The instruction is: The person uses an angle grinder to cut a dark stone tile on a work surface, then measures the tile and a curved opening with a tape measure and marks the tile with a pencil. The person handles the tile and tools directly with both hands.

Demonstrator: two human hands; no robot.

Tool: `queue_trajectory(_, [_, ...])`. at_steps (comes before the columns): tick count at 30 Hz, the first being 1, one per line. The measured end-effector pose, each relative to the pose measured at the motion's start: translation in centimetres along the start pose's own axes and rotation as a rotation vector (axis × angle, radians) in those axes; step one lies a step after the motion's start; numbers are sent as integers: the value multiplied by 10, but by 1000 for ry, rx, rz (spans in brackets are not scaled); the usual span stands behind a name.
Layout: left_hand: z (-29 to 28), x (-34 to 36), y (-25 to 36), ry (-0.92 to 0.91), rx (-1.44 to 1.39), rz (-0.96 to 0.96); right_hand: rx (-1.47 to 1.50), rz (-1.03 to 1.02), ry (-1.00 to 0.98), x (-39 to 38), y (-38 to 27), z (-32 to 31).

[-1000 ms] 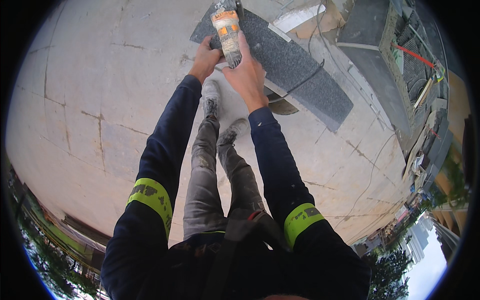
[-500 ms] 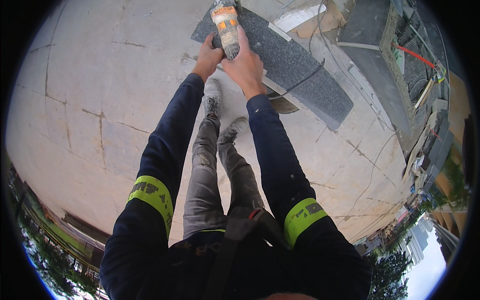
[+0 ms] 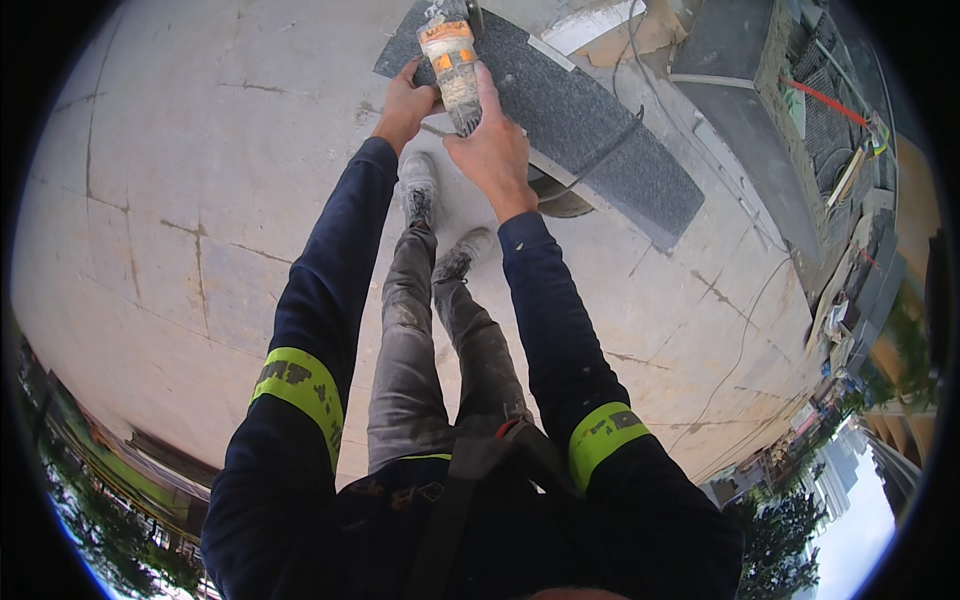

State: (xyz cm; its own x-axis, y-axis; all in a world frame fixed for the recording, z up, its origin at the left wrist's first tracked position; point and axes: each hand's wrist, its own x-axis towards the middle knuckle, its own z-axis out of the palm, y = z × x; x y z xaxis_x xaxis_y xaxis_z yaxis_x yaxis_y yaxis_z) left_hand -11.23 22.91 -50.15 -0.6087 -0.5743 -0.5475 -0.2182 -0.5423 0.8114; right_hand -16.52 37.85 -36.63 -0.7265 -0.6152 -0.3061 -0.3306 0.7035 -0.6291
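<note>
My right hand (image 3: 492,155) is closed round the rear body of a dusty orange-and-grey angle grinder (image 3: 455,75), its thumb along the side. The edge of the grinder's disc (image 3: 474,18) shows at the top of the picture, over a dark grey speckled stone slab (image 3: 600,140). My left hand (image 3: 405,108) is closed at the near edge of the slab, just left of the grinder; some of its fingers are hidden. Beneath the slab, a round dark-sided object (image 3: 562,195) partly shows. A black cable (image 3: 605,158) trails across the slab.
My shoes (image 3: 420,185) stand on dusty concrete close to the slab. Right of it lie pale strips (image 3: 735,170), more dark slabs (image 3: 745,120) and a loose cable (image 3: 745,335). Mesh, a red bar (image 3: 825,100) and debris line the far right.
The grinder and my right hand have come slightly toward me, and more of the disc's edge shows. My left hand has shifted a little left. The slab sits slightly higher in the picture.
</note>
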Motion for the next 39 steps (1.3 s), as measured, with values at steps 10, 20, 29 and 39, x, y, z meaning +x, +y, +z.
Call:
queue_trajectory(10, [1, -2, 0, -13, 26, 9, 35, 65, -75, 22, -8, -1])
queue_trajectory(20, [0, 4, -6, -16, 156, 53, -47, 53, -32, 43, -5, 7])
queue_trajectory(29, [-6, 3, 3, -136, 20, -22, 5, 45, -25, 12, -2, 2])
queue_trajectory(39, [6, -4, 7, -90, -12, 46, 29, 36, -16, -2, 5, -2])
